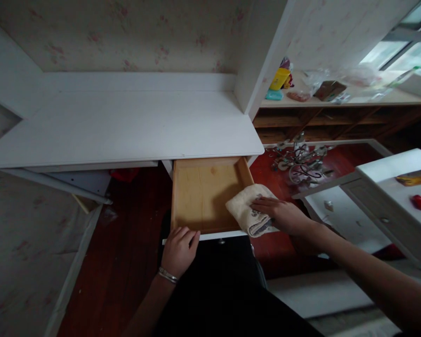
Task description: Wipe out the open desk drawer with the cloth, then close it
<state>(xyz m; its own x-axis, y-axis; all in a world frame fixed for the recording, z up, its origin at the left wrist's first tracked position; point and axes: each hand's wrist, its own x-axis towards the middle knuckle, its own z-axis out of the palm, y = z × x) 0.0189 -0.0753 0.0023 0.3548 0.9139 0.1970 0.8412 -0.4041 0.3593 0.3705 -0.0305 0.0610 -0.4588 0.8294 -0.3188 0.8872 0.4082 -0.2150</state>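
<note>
A wooden drawer (203,196) with a white front is pulled out from beneath the white desk (136,126). My left hand (180,248), a silvery bracelet on its wrist, has its fingers hooked over the top edge of the drawer front, near the left corner. At the drawer's right front corner, my right hand (279,213) holds a folded cream towel (247,203), with the fingers laid over its top. The towel covers part of the drawer's right wall and front edge. My right thumb is hidden.
A chandelier (301,161) lies on the red floor to the right. Beside it stands a white cabinet (382,210) with a drawer. Farther back, a low shelf unit (315,117) carries a yellow container (279,78), a brown box (330,90) and plastic bags. Floral-papered walls surround the desk.
</note>
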